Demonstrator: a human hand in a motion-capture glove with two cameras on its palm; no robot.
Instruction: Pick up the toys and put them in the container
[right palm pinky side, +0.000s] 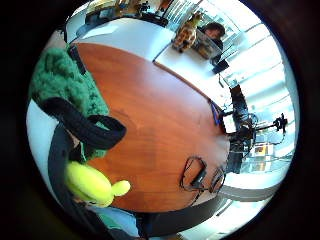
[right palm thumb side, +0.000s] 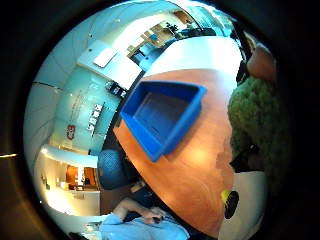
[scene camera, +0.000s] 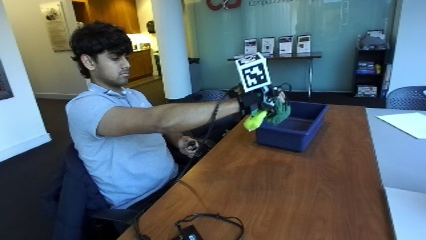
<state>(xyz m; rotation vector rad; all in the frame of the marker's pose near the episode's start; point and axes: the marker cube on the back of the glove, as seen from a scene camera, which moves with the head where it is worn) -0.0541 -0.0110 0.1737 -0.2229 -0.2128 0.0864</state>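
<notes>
Gloved right hand (scene camera: 263, 102) clasping green-and-yellow plush toy (scene camera: 266, 116) — aloft at blue container's (scene camera: 301, 136) nine o'clock rim, above wooden table (scene camera: 279, 185). Probably soft, light, squashy — best gripped round the fuzzy body.

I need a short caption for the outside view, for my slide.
A seated person's gloved right hand holds a green toy above the table, beside the blue container.

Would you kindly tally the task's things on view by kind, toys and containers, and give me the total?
Toys: 1, a green and yellow plush toy, which the gloved right hand grips in the air beside the container.
Containers: 1, a blue container on the wooden table; no toy shows inside it.
Total: 2
</notes>
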